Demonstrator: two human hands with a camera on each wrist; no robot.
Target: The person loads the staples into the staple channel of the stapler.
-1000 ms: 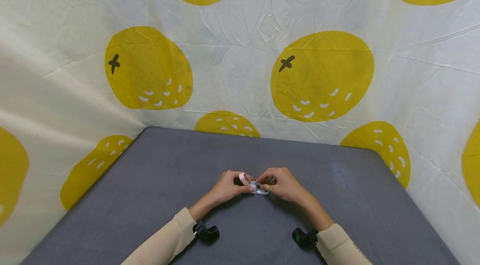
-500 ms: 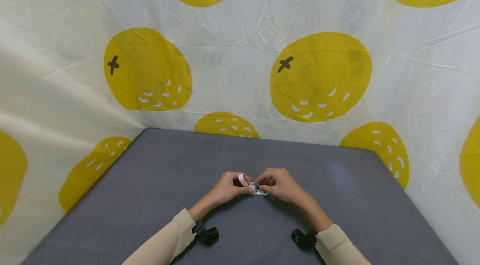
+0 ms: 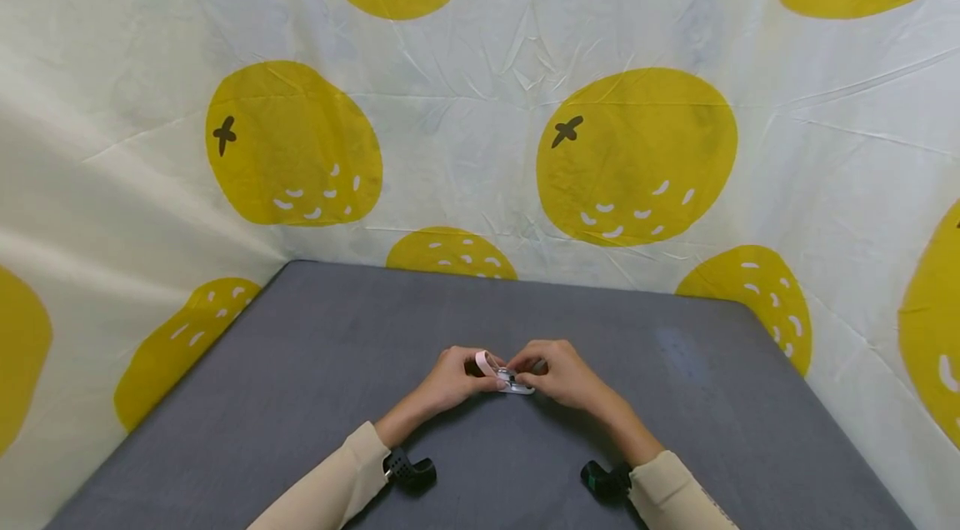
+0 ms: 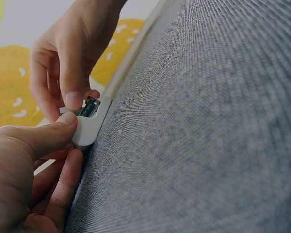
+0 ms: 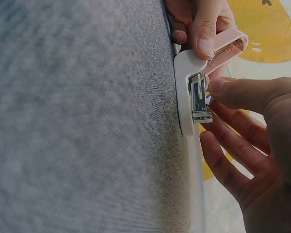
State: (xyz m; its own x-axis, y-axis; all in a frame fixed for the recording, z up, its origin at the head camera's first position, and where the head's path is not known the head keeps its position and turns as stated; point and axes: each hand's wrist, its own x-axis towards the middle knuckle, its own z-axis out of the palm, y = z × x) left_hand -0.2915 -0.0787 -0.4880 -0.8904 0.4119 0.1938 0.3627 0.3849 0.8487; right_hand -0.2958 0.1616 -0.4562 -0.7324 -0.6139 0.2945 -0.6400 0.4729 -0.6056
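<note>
A small stapler (image 5: 185, 104) with a white base and a pink top cover (image 5: 228, 47) swung up lies on the grey table. Its metal magazine (image 5: 199, 94) is exposed. My left hand (image 3: 452, 376) grips the stapler's hinge end, with the thumb on the white base. At the magazine, my right hand (image 3: 564, 374) pinches with thumb and forefinger. A small shiny bit shows between those fingers in the right wrist view, but I cannot tell what it is. My right fingers partly hide the magazine in the left wrist view.
The grey cloth-covered table (image 3: 360, 322) spreads around both hands. A white curtain (image 3: 457, 155) with yellow fruit prints hangs behind it and along the sides. Black wrist devices (image 3: 411, 472) sit at both beige sleeve cuffs.
The head view has tilted slightly, so the scene sits a little lower in it. Both hands stay at the stapler, with barely any visible finger movement.
</note>
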